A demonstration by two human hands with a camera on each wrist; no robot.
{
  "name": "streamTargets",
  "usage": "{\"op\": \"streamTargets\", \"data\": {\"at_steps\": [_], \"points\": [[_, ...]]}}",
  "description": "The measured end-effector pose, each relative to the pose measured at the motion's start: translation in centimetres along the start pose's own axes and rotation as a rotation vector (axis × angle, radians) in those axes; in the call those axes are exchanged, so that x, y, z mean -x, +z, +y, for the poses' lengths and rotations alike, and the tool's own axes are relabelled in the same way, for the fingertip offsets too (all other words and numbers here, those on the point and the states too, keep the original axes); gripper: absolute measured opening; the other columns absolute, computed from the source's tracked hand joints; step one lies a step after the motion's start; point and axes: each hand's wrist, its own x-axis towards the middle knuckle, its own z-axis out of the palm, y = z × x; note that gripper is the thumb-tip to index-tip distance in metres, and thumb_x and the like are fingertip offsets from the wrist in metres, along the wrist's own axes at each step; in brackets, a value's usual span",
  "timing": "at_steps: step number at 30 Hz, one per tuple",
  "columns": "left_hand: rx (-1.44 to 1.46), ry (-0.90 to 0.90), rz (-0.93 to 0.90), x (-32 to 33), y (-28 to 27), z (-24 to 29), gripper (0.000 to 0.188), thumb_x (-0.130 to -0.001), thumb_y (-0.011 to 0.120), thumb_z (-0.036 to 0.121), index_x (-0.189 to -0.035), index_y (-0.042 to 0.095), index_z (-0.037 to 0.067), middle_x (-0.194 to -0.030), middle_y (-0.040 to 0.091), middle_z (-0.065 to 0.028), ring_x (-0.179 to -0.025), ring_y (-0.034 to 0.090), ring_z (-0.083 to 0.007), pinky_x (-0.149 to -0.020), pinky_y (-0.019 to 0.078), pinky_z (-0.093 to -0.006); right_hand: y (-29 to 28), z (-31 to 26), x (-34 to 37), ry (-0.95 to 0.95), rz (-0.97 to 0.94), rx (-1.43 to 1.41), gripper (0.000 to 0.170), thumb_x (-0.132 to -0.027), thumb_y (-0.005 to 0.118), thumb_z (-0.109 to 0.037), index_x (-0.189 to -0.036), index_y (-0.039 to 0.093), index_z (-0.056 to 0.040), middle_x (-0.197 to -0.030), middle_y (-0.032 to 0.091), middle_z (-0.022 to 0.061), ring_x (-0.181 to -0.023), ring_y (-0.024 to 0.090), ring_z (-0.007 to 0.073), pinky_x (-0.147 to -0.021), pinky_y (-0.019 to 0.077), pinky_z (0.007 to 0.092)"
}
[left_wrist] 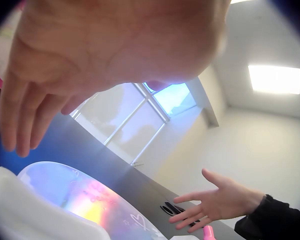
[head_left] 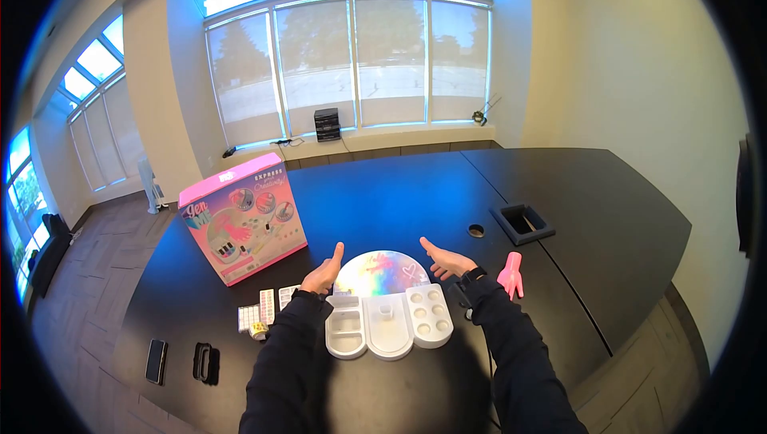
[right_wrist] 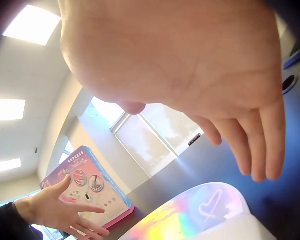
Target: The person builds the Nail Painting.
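A white nail-station tray (head_left: 389, 330) with compartments and a holographic back panel (head_left: 375, 270) stands on the dark table before me. My left hand (head_left: 322, 274) hovers beside the panel's left edge, fingers extended and thumb up, holding nothing. On the opposite side, my right hand (head_left: 450, 262) is likewise spread with its palm facing inward. Both wrist views show bare palms with straight fingers, the right hand (left_wrist: 222, 200) appearing across from the left one (right_wrist: 60, 207). A pink model hand (head_left: 510, 276) lies to the right of my right forearm.
The pink product box (head_left: 244, 218) stands at left. Small sets of white and pink pieces (head_left: 267, 306) and a yellow roll (head_left: 258, 330) lie near my left forearm. A phone (head_left: 156, 361) and a black case (head_left: 205, 363) sit front left. A square table opening (head_left: 522, 223) is at right.
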Motion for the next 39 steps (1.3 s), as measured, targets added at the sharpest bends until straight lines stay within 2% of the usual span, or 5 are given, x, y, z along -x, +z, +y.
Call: {"op": "streamTargets", "data": {"at_steps": [8,17,19,32,39], "points": [[0.055,-0.024,0.003,-1.8,1.2,-1.6,0.128,-0.09,0.014,0.101,-0.161,0.05,0.001,-0.122,0.067,-0.022,-0.097,0.065,-0.0304,-0.08,0.0545,-0.0431,1.1,0.6,-0.9,-0.02,-0.027,-0.034,0.123,-0.092,0.029,-0.099,-0.167,0.039,-0.0013,-0.151,0.058,0.0356,-0.131,0.065,0.0435,-0.107,0.0551,0.0509],[0.135,-0.054,-0.107,-0.9,0.1,-1.1,0.127,-0.088,0.015,0.103,-0.164,0.047,0.006,-0.128,0.065,-0.0225,-0.108,0.067,-0.038,-0.09,0.0578,-0.0493,1.1,0.7,-1.5,-0.021,-0.059,-0.101,0.121,-0.093,0.031,-0.098,-0.166,0.041,-0.0011,-0.15,0.06,0.0357,-0.129,0.067,0.0421,-0.107,0.055,0.051],[0.18,-0.063,-0.125,-1.3,-0.1,-1.6,0.145,-0.08,0.022,0.11,-0.171,0.029,-0.003,-0.143,0.063,-0.0355,-0.125,0.068,-0.0448,-0.105,0.0562,-0.0493,1.1,0.9,-1.7,-0.012,-0.053,-0.16,0.119,-0.094,0.032,-0.097,-0.164,0.043,-0.0008,-0.148,0.061,0.0354,-0.127,0.068,0.041,-0.107,0.0549,0.0507],[0.329,0.025,-0.075,-0.1,-0.7,-1.4,0.14,-0.086,0.028,0.105,-0.167,0.033,-0.009,-0.148,0.058,-0.0333,-0.13,0.065,-0.0429,-0.106,0.0559,-0.0507,0.5,-0.5,0.5,-0.083,0.016,-0.299,0.117,-0.095,0.036,-0.095,-0.162,0.046,0.0005,-0.15,0.058,0.0299,-0.125,0.065,0.0357,-0.11,0.0505,0.0477],[0.45,0.121,0.107,0.8,-0.5,-2.1,0.127,-0.097,0.027,0.095,-0.162,0.038,-0.014,-0.149,0.059,-0.0285,-0.137,0.061,-0.0396,-0.11,0.0525,-0.0503,0.0,-0.9,3.1,-0.214,0.074,-0.381,0.106,-0.103,0.04,-0.085,-0.16,0.048,0.0026,-0.15,0.059,0.0207,-0.133,0.061,0.0308,-0.112,0.0481,0.0459]]}}
